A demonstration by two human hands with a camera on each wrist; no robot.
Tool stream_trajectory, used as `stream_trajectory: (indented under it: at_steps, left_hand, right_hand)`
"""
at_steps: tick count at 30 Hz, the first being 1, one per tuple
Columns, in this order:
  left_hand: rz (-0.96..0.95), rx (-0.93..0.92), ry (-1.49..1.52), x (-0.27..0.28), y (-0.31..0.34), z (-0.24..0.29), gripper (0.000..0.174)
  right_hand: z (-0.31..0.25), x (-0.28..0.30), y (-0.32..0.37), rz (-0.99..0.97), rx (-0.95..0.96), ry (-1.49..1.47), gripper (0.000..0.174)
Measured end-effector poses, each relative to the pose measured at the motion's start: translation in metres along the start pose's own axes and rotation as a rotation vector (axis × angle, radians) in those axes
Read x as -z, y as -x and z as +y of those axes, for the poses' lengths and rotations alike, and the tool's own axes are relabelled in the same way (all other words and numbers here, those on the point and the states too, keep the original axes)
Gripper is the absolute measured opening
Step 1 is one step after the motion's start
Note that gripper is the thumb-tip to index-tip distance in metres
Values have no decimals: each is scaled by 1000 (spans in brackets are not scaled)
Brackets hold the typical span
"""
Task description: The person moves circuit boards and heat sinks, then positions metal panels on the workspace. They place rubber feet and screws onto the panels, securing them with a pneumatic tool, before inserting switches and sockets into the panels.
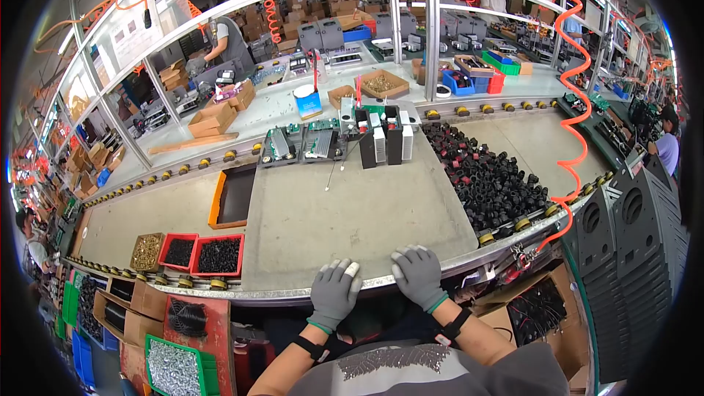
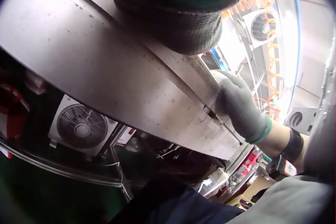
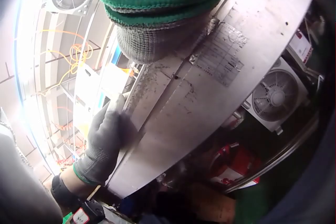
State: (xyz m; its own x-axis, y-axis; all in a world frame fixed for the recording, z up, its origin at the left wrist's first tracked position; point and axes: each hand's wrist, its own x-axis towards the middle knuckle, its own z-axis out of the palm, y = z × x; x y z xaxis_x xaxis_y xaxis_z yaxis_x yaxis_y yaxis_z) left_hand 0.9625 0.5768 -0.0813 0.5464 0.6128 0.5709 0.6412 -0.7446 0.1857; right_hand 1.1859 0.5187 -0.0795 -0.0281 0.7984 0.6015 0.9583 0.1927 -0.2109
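Note:
Both hands wear grey gloves with green cuffs. In the head view the left hand (image 1: 335, 295) rests on the front edge of the workbench (image 1: 352, 227), fingers relaxed. To its right, the right hand (image 1: 421, 279) rests on the same edge in a similar way. Neither hand holds anything. The left wrist view shows the left glove (image 2: 168, 19) at the top and the right hand (image 2: 244, 106) on the metal edge. In the right wrist view the right glove (image 3: 152, 37) is at the top, with the left hand (image 3: 105, 140) farther down the edge.
Green circuit boards with heatsinks (image 1: 320, 144) and black-and-silver blocks (image 1: 392, 145) stand at the board's back. Black parts (image 1: 488, 183) are heaped at right. Red bins (image 1: 218, 255) and an orange-edged tray (image 1: 233, 198) lie at left. A coiled orange hose (image 1: 584, 103) hangs at right.

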Motion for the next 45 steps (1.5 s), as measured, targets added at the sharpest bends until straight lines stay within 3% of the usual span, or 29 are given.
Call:
stream_trajectory:
  at_steps: [4,8,13,45]
  left_hand:
    - [-45,18,-33,1,0,3,34]
    - [-28,108,128,-16,12,-6,37]
    - [59,89,40,-14,16,-10,37]
    - [69,65,48,-6,9,-2,36]
  right_hand:
    - [2,2,2,-2,-6,13,25]
    - [7,-18,8,-16,-5,-38,24]
    - [1,-17,7,-49,19,-35,25]
    - [0,-13,6,-53,-7,-19,24]
